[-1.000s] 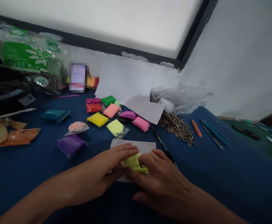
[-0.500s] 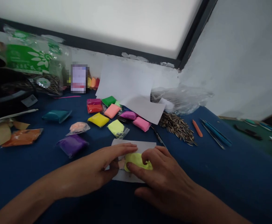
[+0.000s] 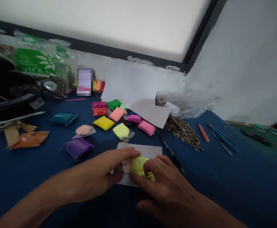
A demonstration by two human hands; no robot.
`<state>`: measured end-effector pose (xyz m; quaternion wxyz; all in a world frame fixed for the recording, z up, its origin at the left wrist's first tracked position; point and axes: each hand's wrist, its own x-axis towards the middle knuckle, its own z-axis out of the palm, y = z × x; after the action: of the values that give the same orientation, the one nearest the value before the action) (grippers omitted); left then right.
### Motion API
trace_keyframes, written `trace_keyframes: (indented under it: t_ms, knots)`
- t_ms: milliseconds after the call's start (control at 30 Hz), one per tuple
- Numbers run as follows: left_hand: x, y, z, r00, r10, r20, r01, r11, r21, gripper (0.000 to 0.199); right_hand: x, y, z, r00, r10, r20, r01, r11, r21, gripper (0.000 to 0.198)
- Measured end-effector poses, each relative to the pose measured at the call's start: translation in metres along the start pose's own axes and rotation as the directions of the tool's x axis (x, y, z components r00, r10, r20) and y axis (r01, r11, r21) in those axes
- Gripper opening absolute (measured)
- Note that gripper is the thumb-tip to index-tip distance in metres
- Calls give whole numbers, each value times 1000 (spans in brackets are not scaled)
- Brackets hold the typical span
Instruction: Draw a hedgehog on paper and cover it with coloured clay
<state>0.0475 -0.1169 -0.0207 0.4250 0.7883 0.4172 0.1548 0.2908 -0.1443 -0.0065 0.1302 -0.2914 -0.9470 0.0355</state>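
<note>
A flattened lump of yellow-green modelling clay (image 3: 138,165) lies on a small white sheet of paper (image 3: 150,149). Beside its left end is a peach-coloured piece (image 3: 126,168), partly covered by my fingers. My left hand (image 3: 105,169) arches around that end with fingers stretched out, the fingertips at the clay's upper edge and the thumb below. Curled over the right part of the clay, my right hand (image 3: 163,179) presses its fingers onto it, one fingertip at the lower edge and the thumb lower down, apart from it. A black pen (image 3: 170,150) lies close to the right.
Several clay packets, such as a purple one (image 3: 78,148) and a yellow one (image 3: 103,123), are spread behind my hands. A pile of sunflower seeds (image 3: 183,131), an orange stick (image 3: 203,133) and blue tweezers (image 3: 223,137) lie right. White papers (image 3: 131,82) lean at the wall.
The view has shifted a little, so the table things appear slightly more to the right. My right fingers have moved slightly over the clay, and more of the pen shows.
</note>
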Motion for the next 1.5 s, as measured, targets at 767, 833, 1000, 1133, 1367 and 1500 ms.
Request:
trace_keyframes:
  t_ms: [767, 833, 1000, 1133, 1367, 1500]
  knots:
    - [5, 3, -2, 987, 110, -115, -95, 987, 131, 58, 11, -26, 23, 934, -111, -340, 10, 959, -284, 37]
    - [6, 4, -1, 981, 135, -138, -117, 984, 134, 54, 11, -25, 19, 938, -124, -324, 27, 957, -289, 39]
    - [5, 3, 2, 982, 99, -161, -77, 988, 135, 54, 3, -22, 16, 946, -131, -296, 36, 951, -306, 41]
    - [4, 7, 0, 984, 111, -138, -93, 986, 136, 52, 0, -20, 19, 950, -99, -296, 16, 963, -269, 32]
    - [2, 21, -9, 998, 51, -38, -46, 992, 119, 52, 3, -19, 20, 944, -162, -289, 56, 938, -342, 33]
    - [5, 25, -8, 997, 82, -17, -77, 979, 191, 38, 1, -23, 26, 952, -185, -244, 75, 913, -401, 36]
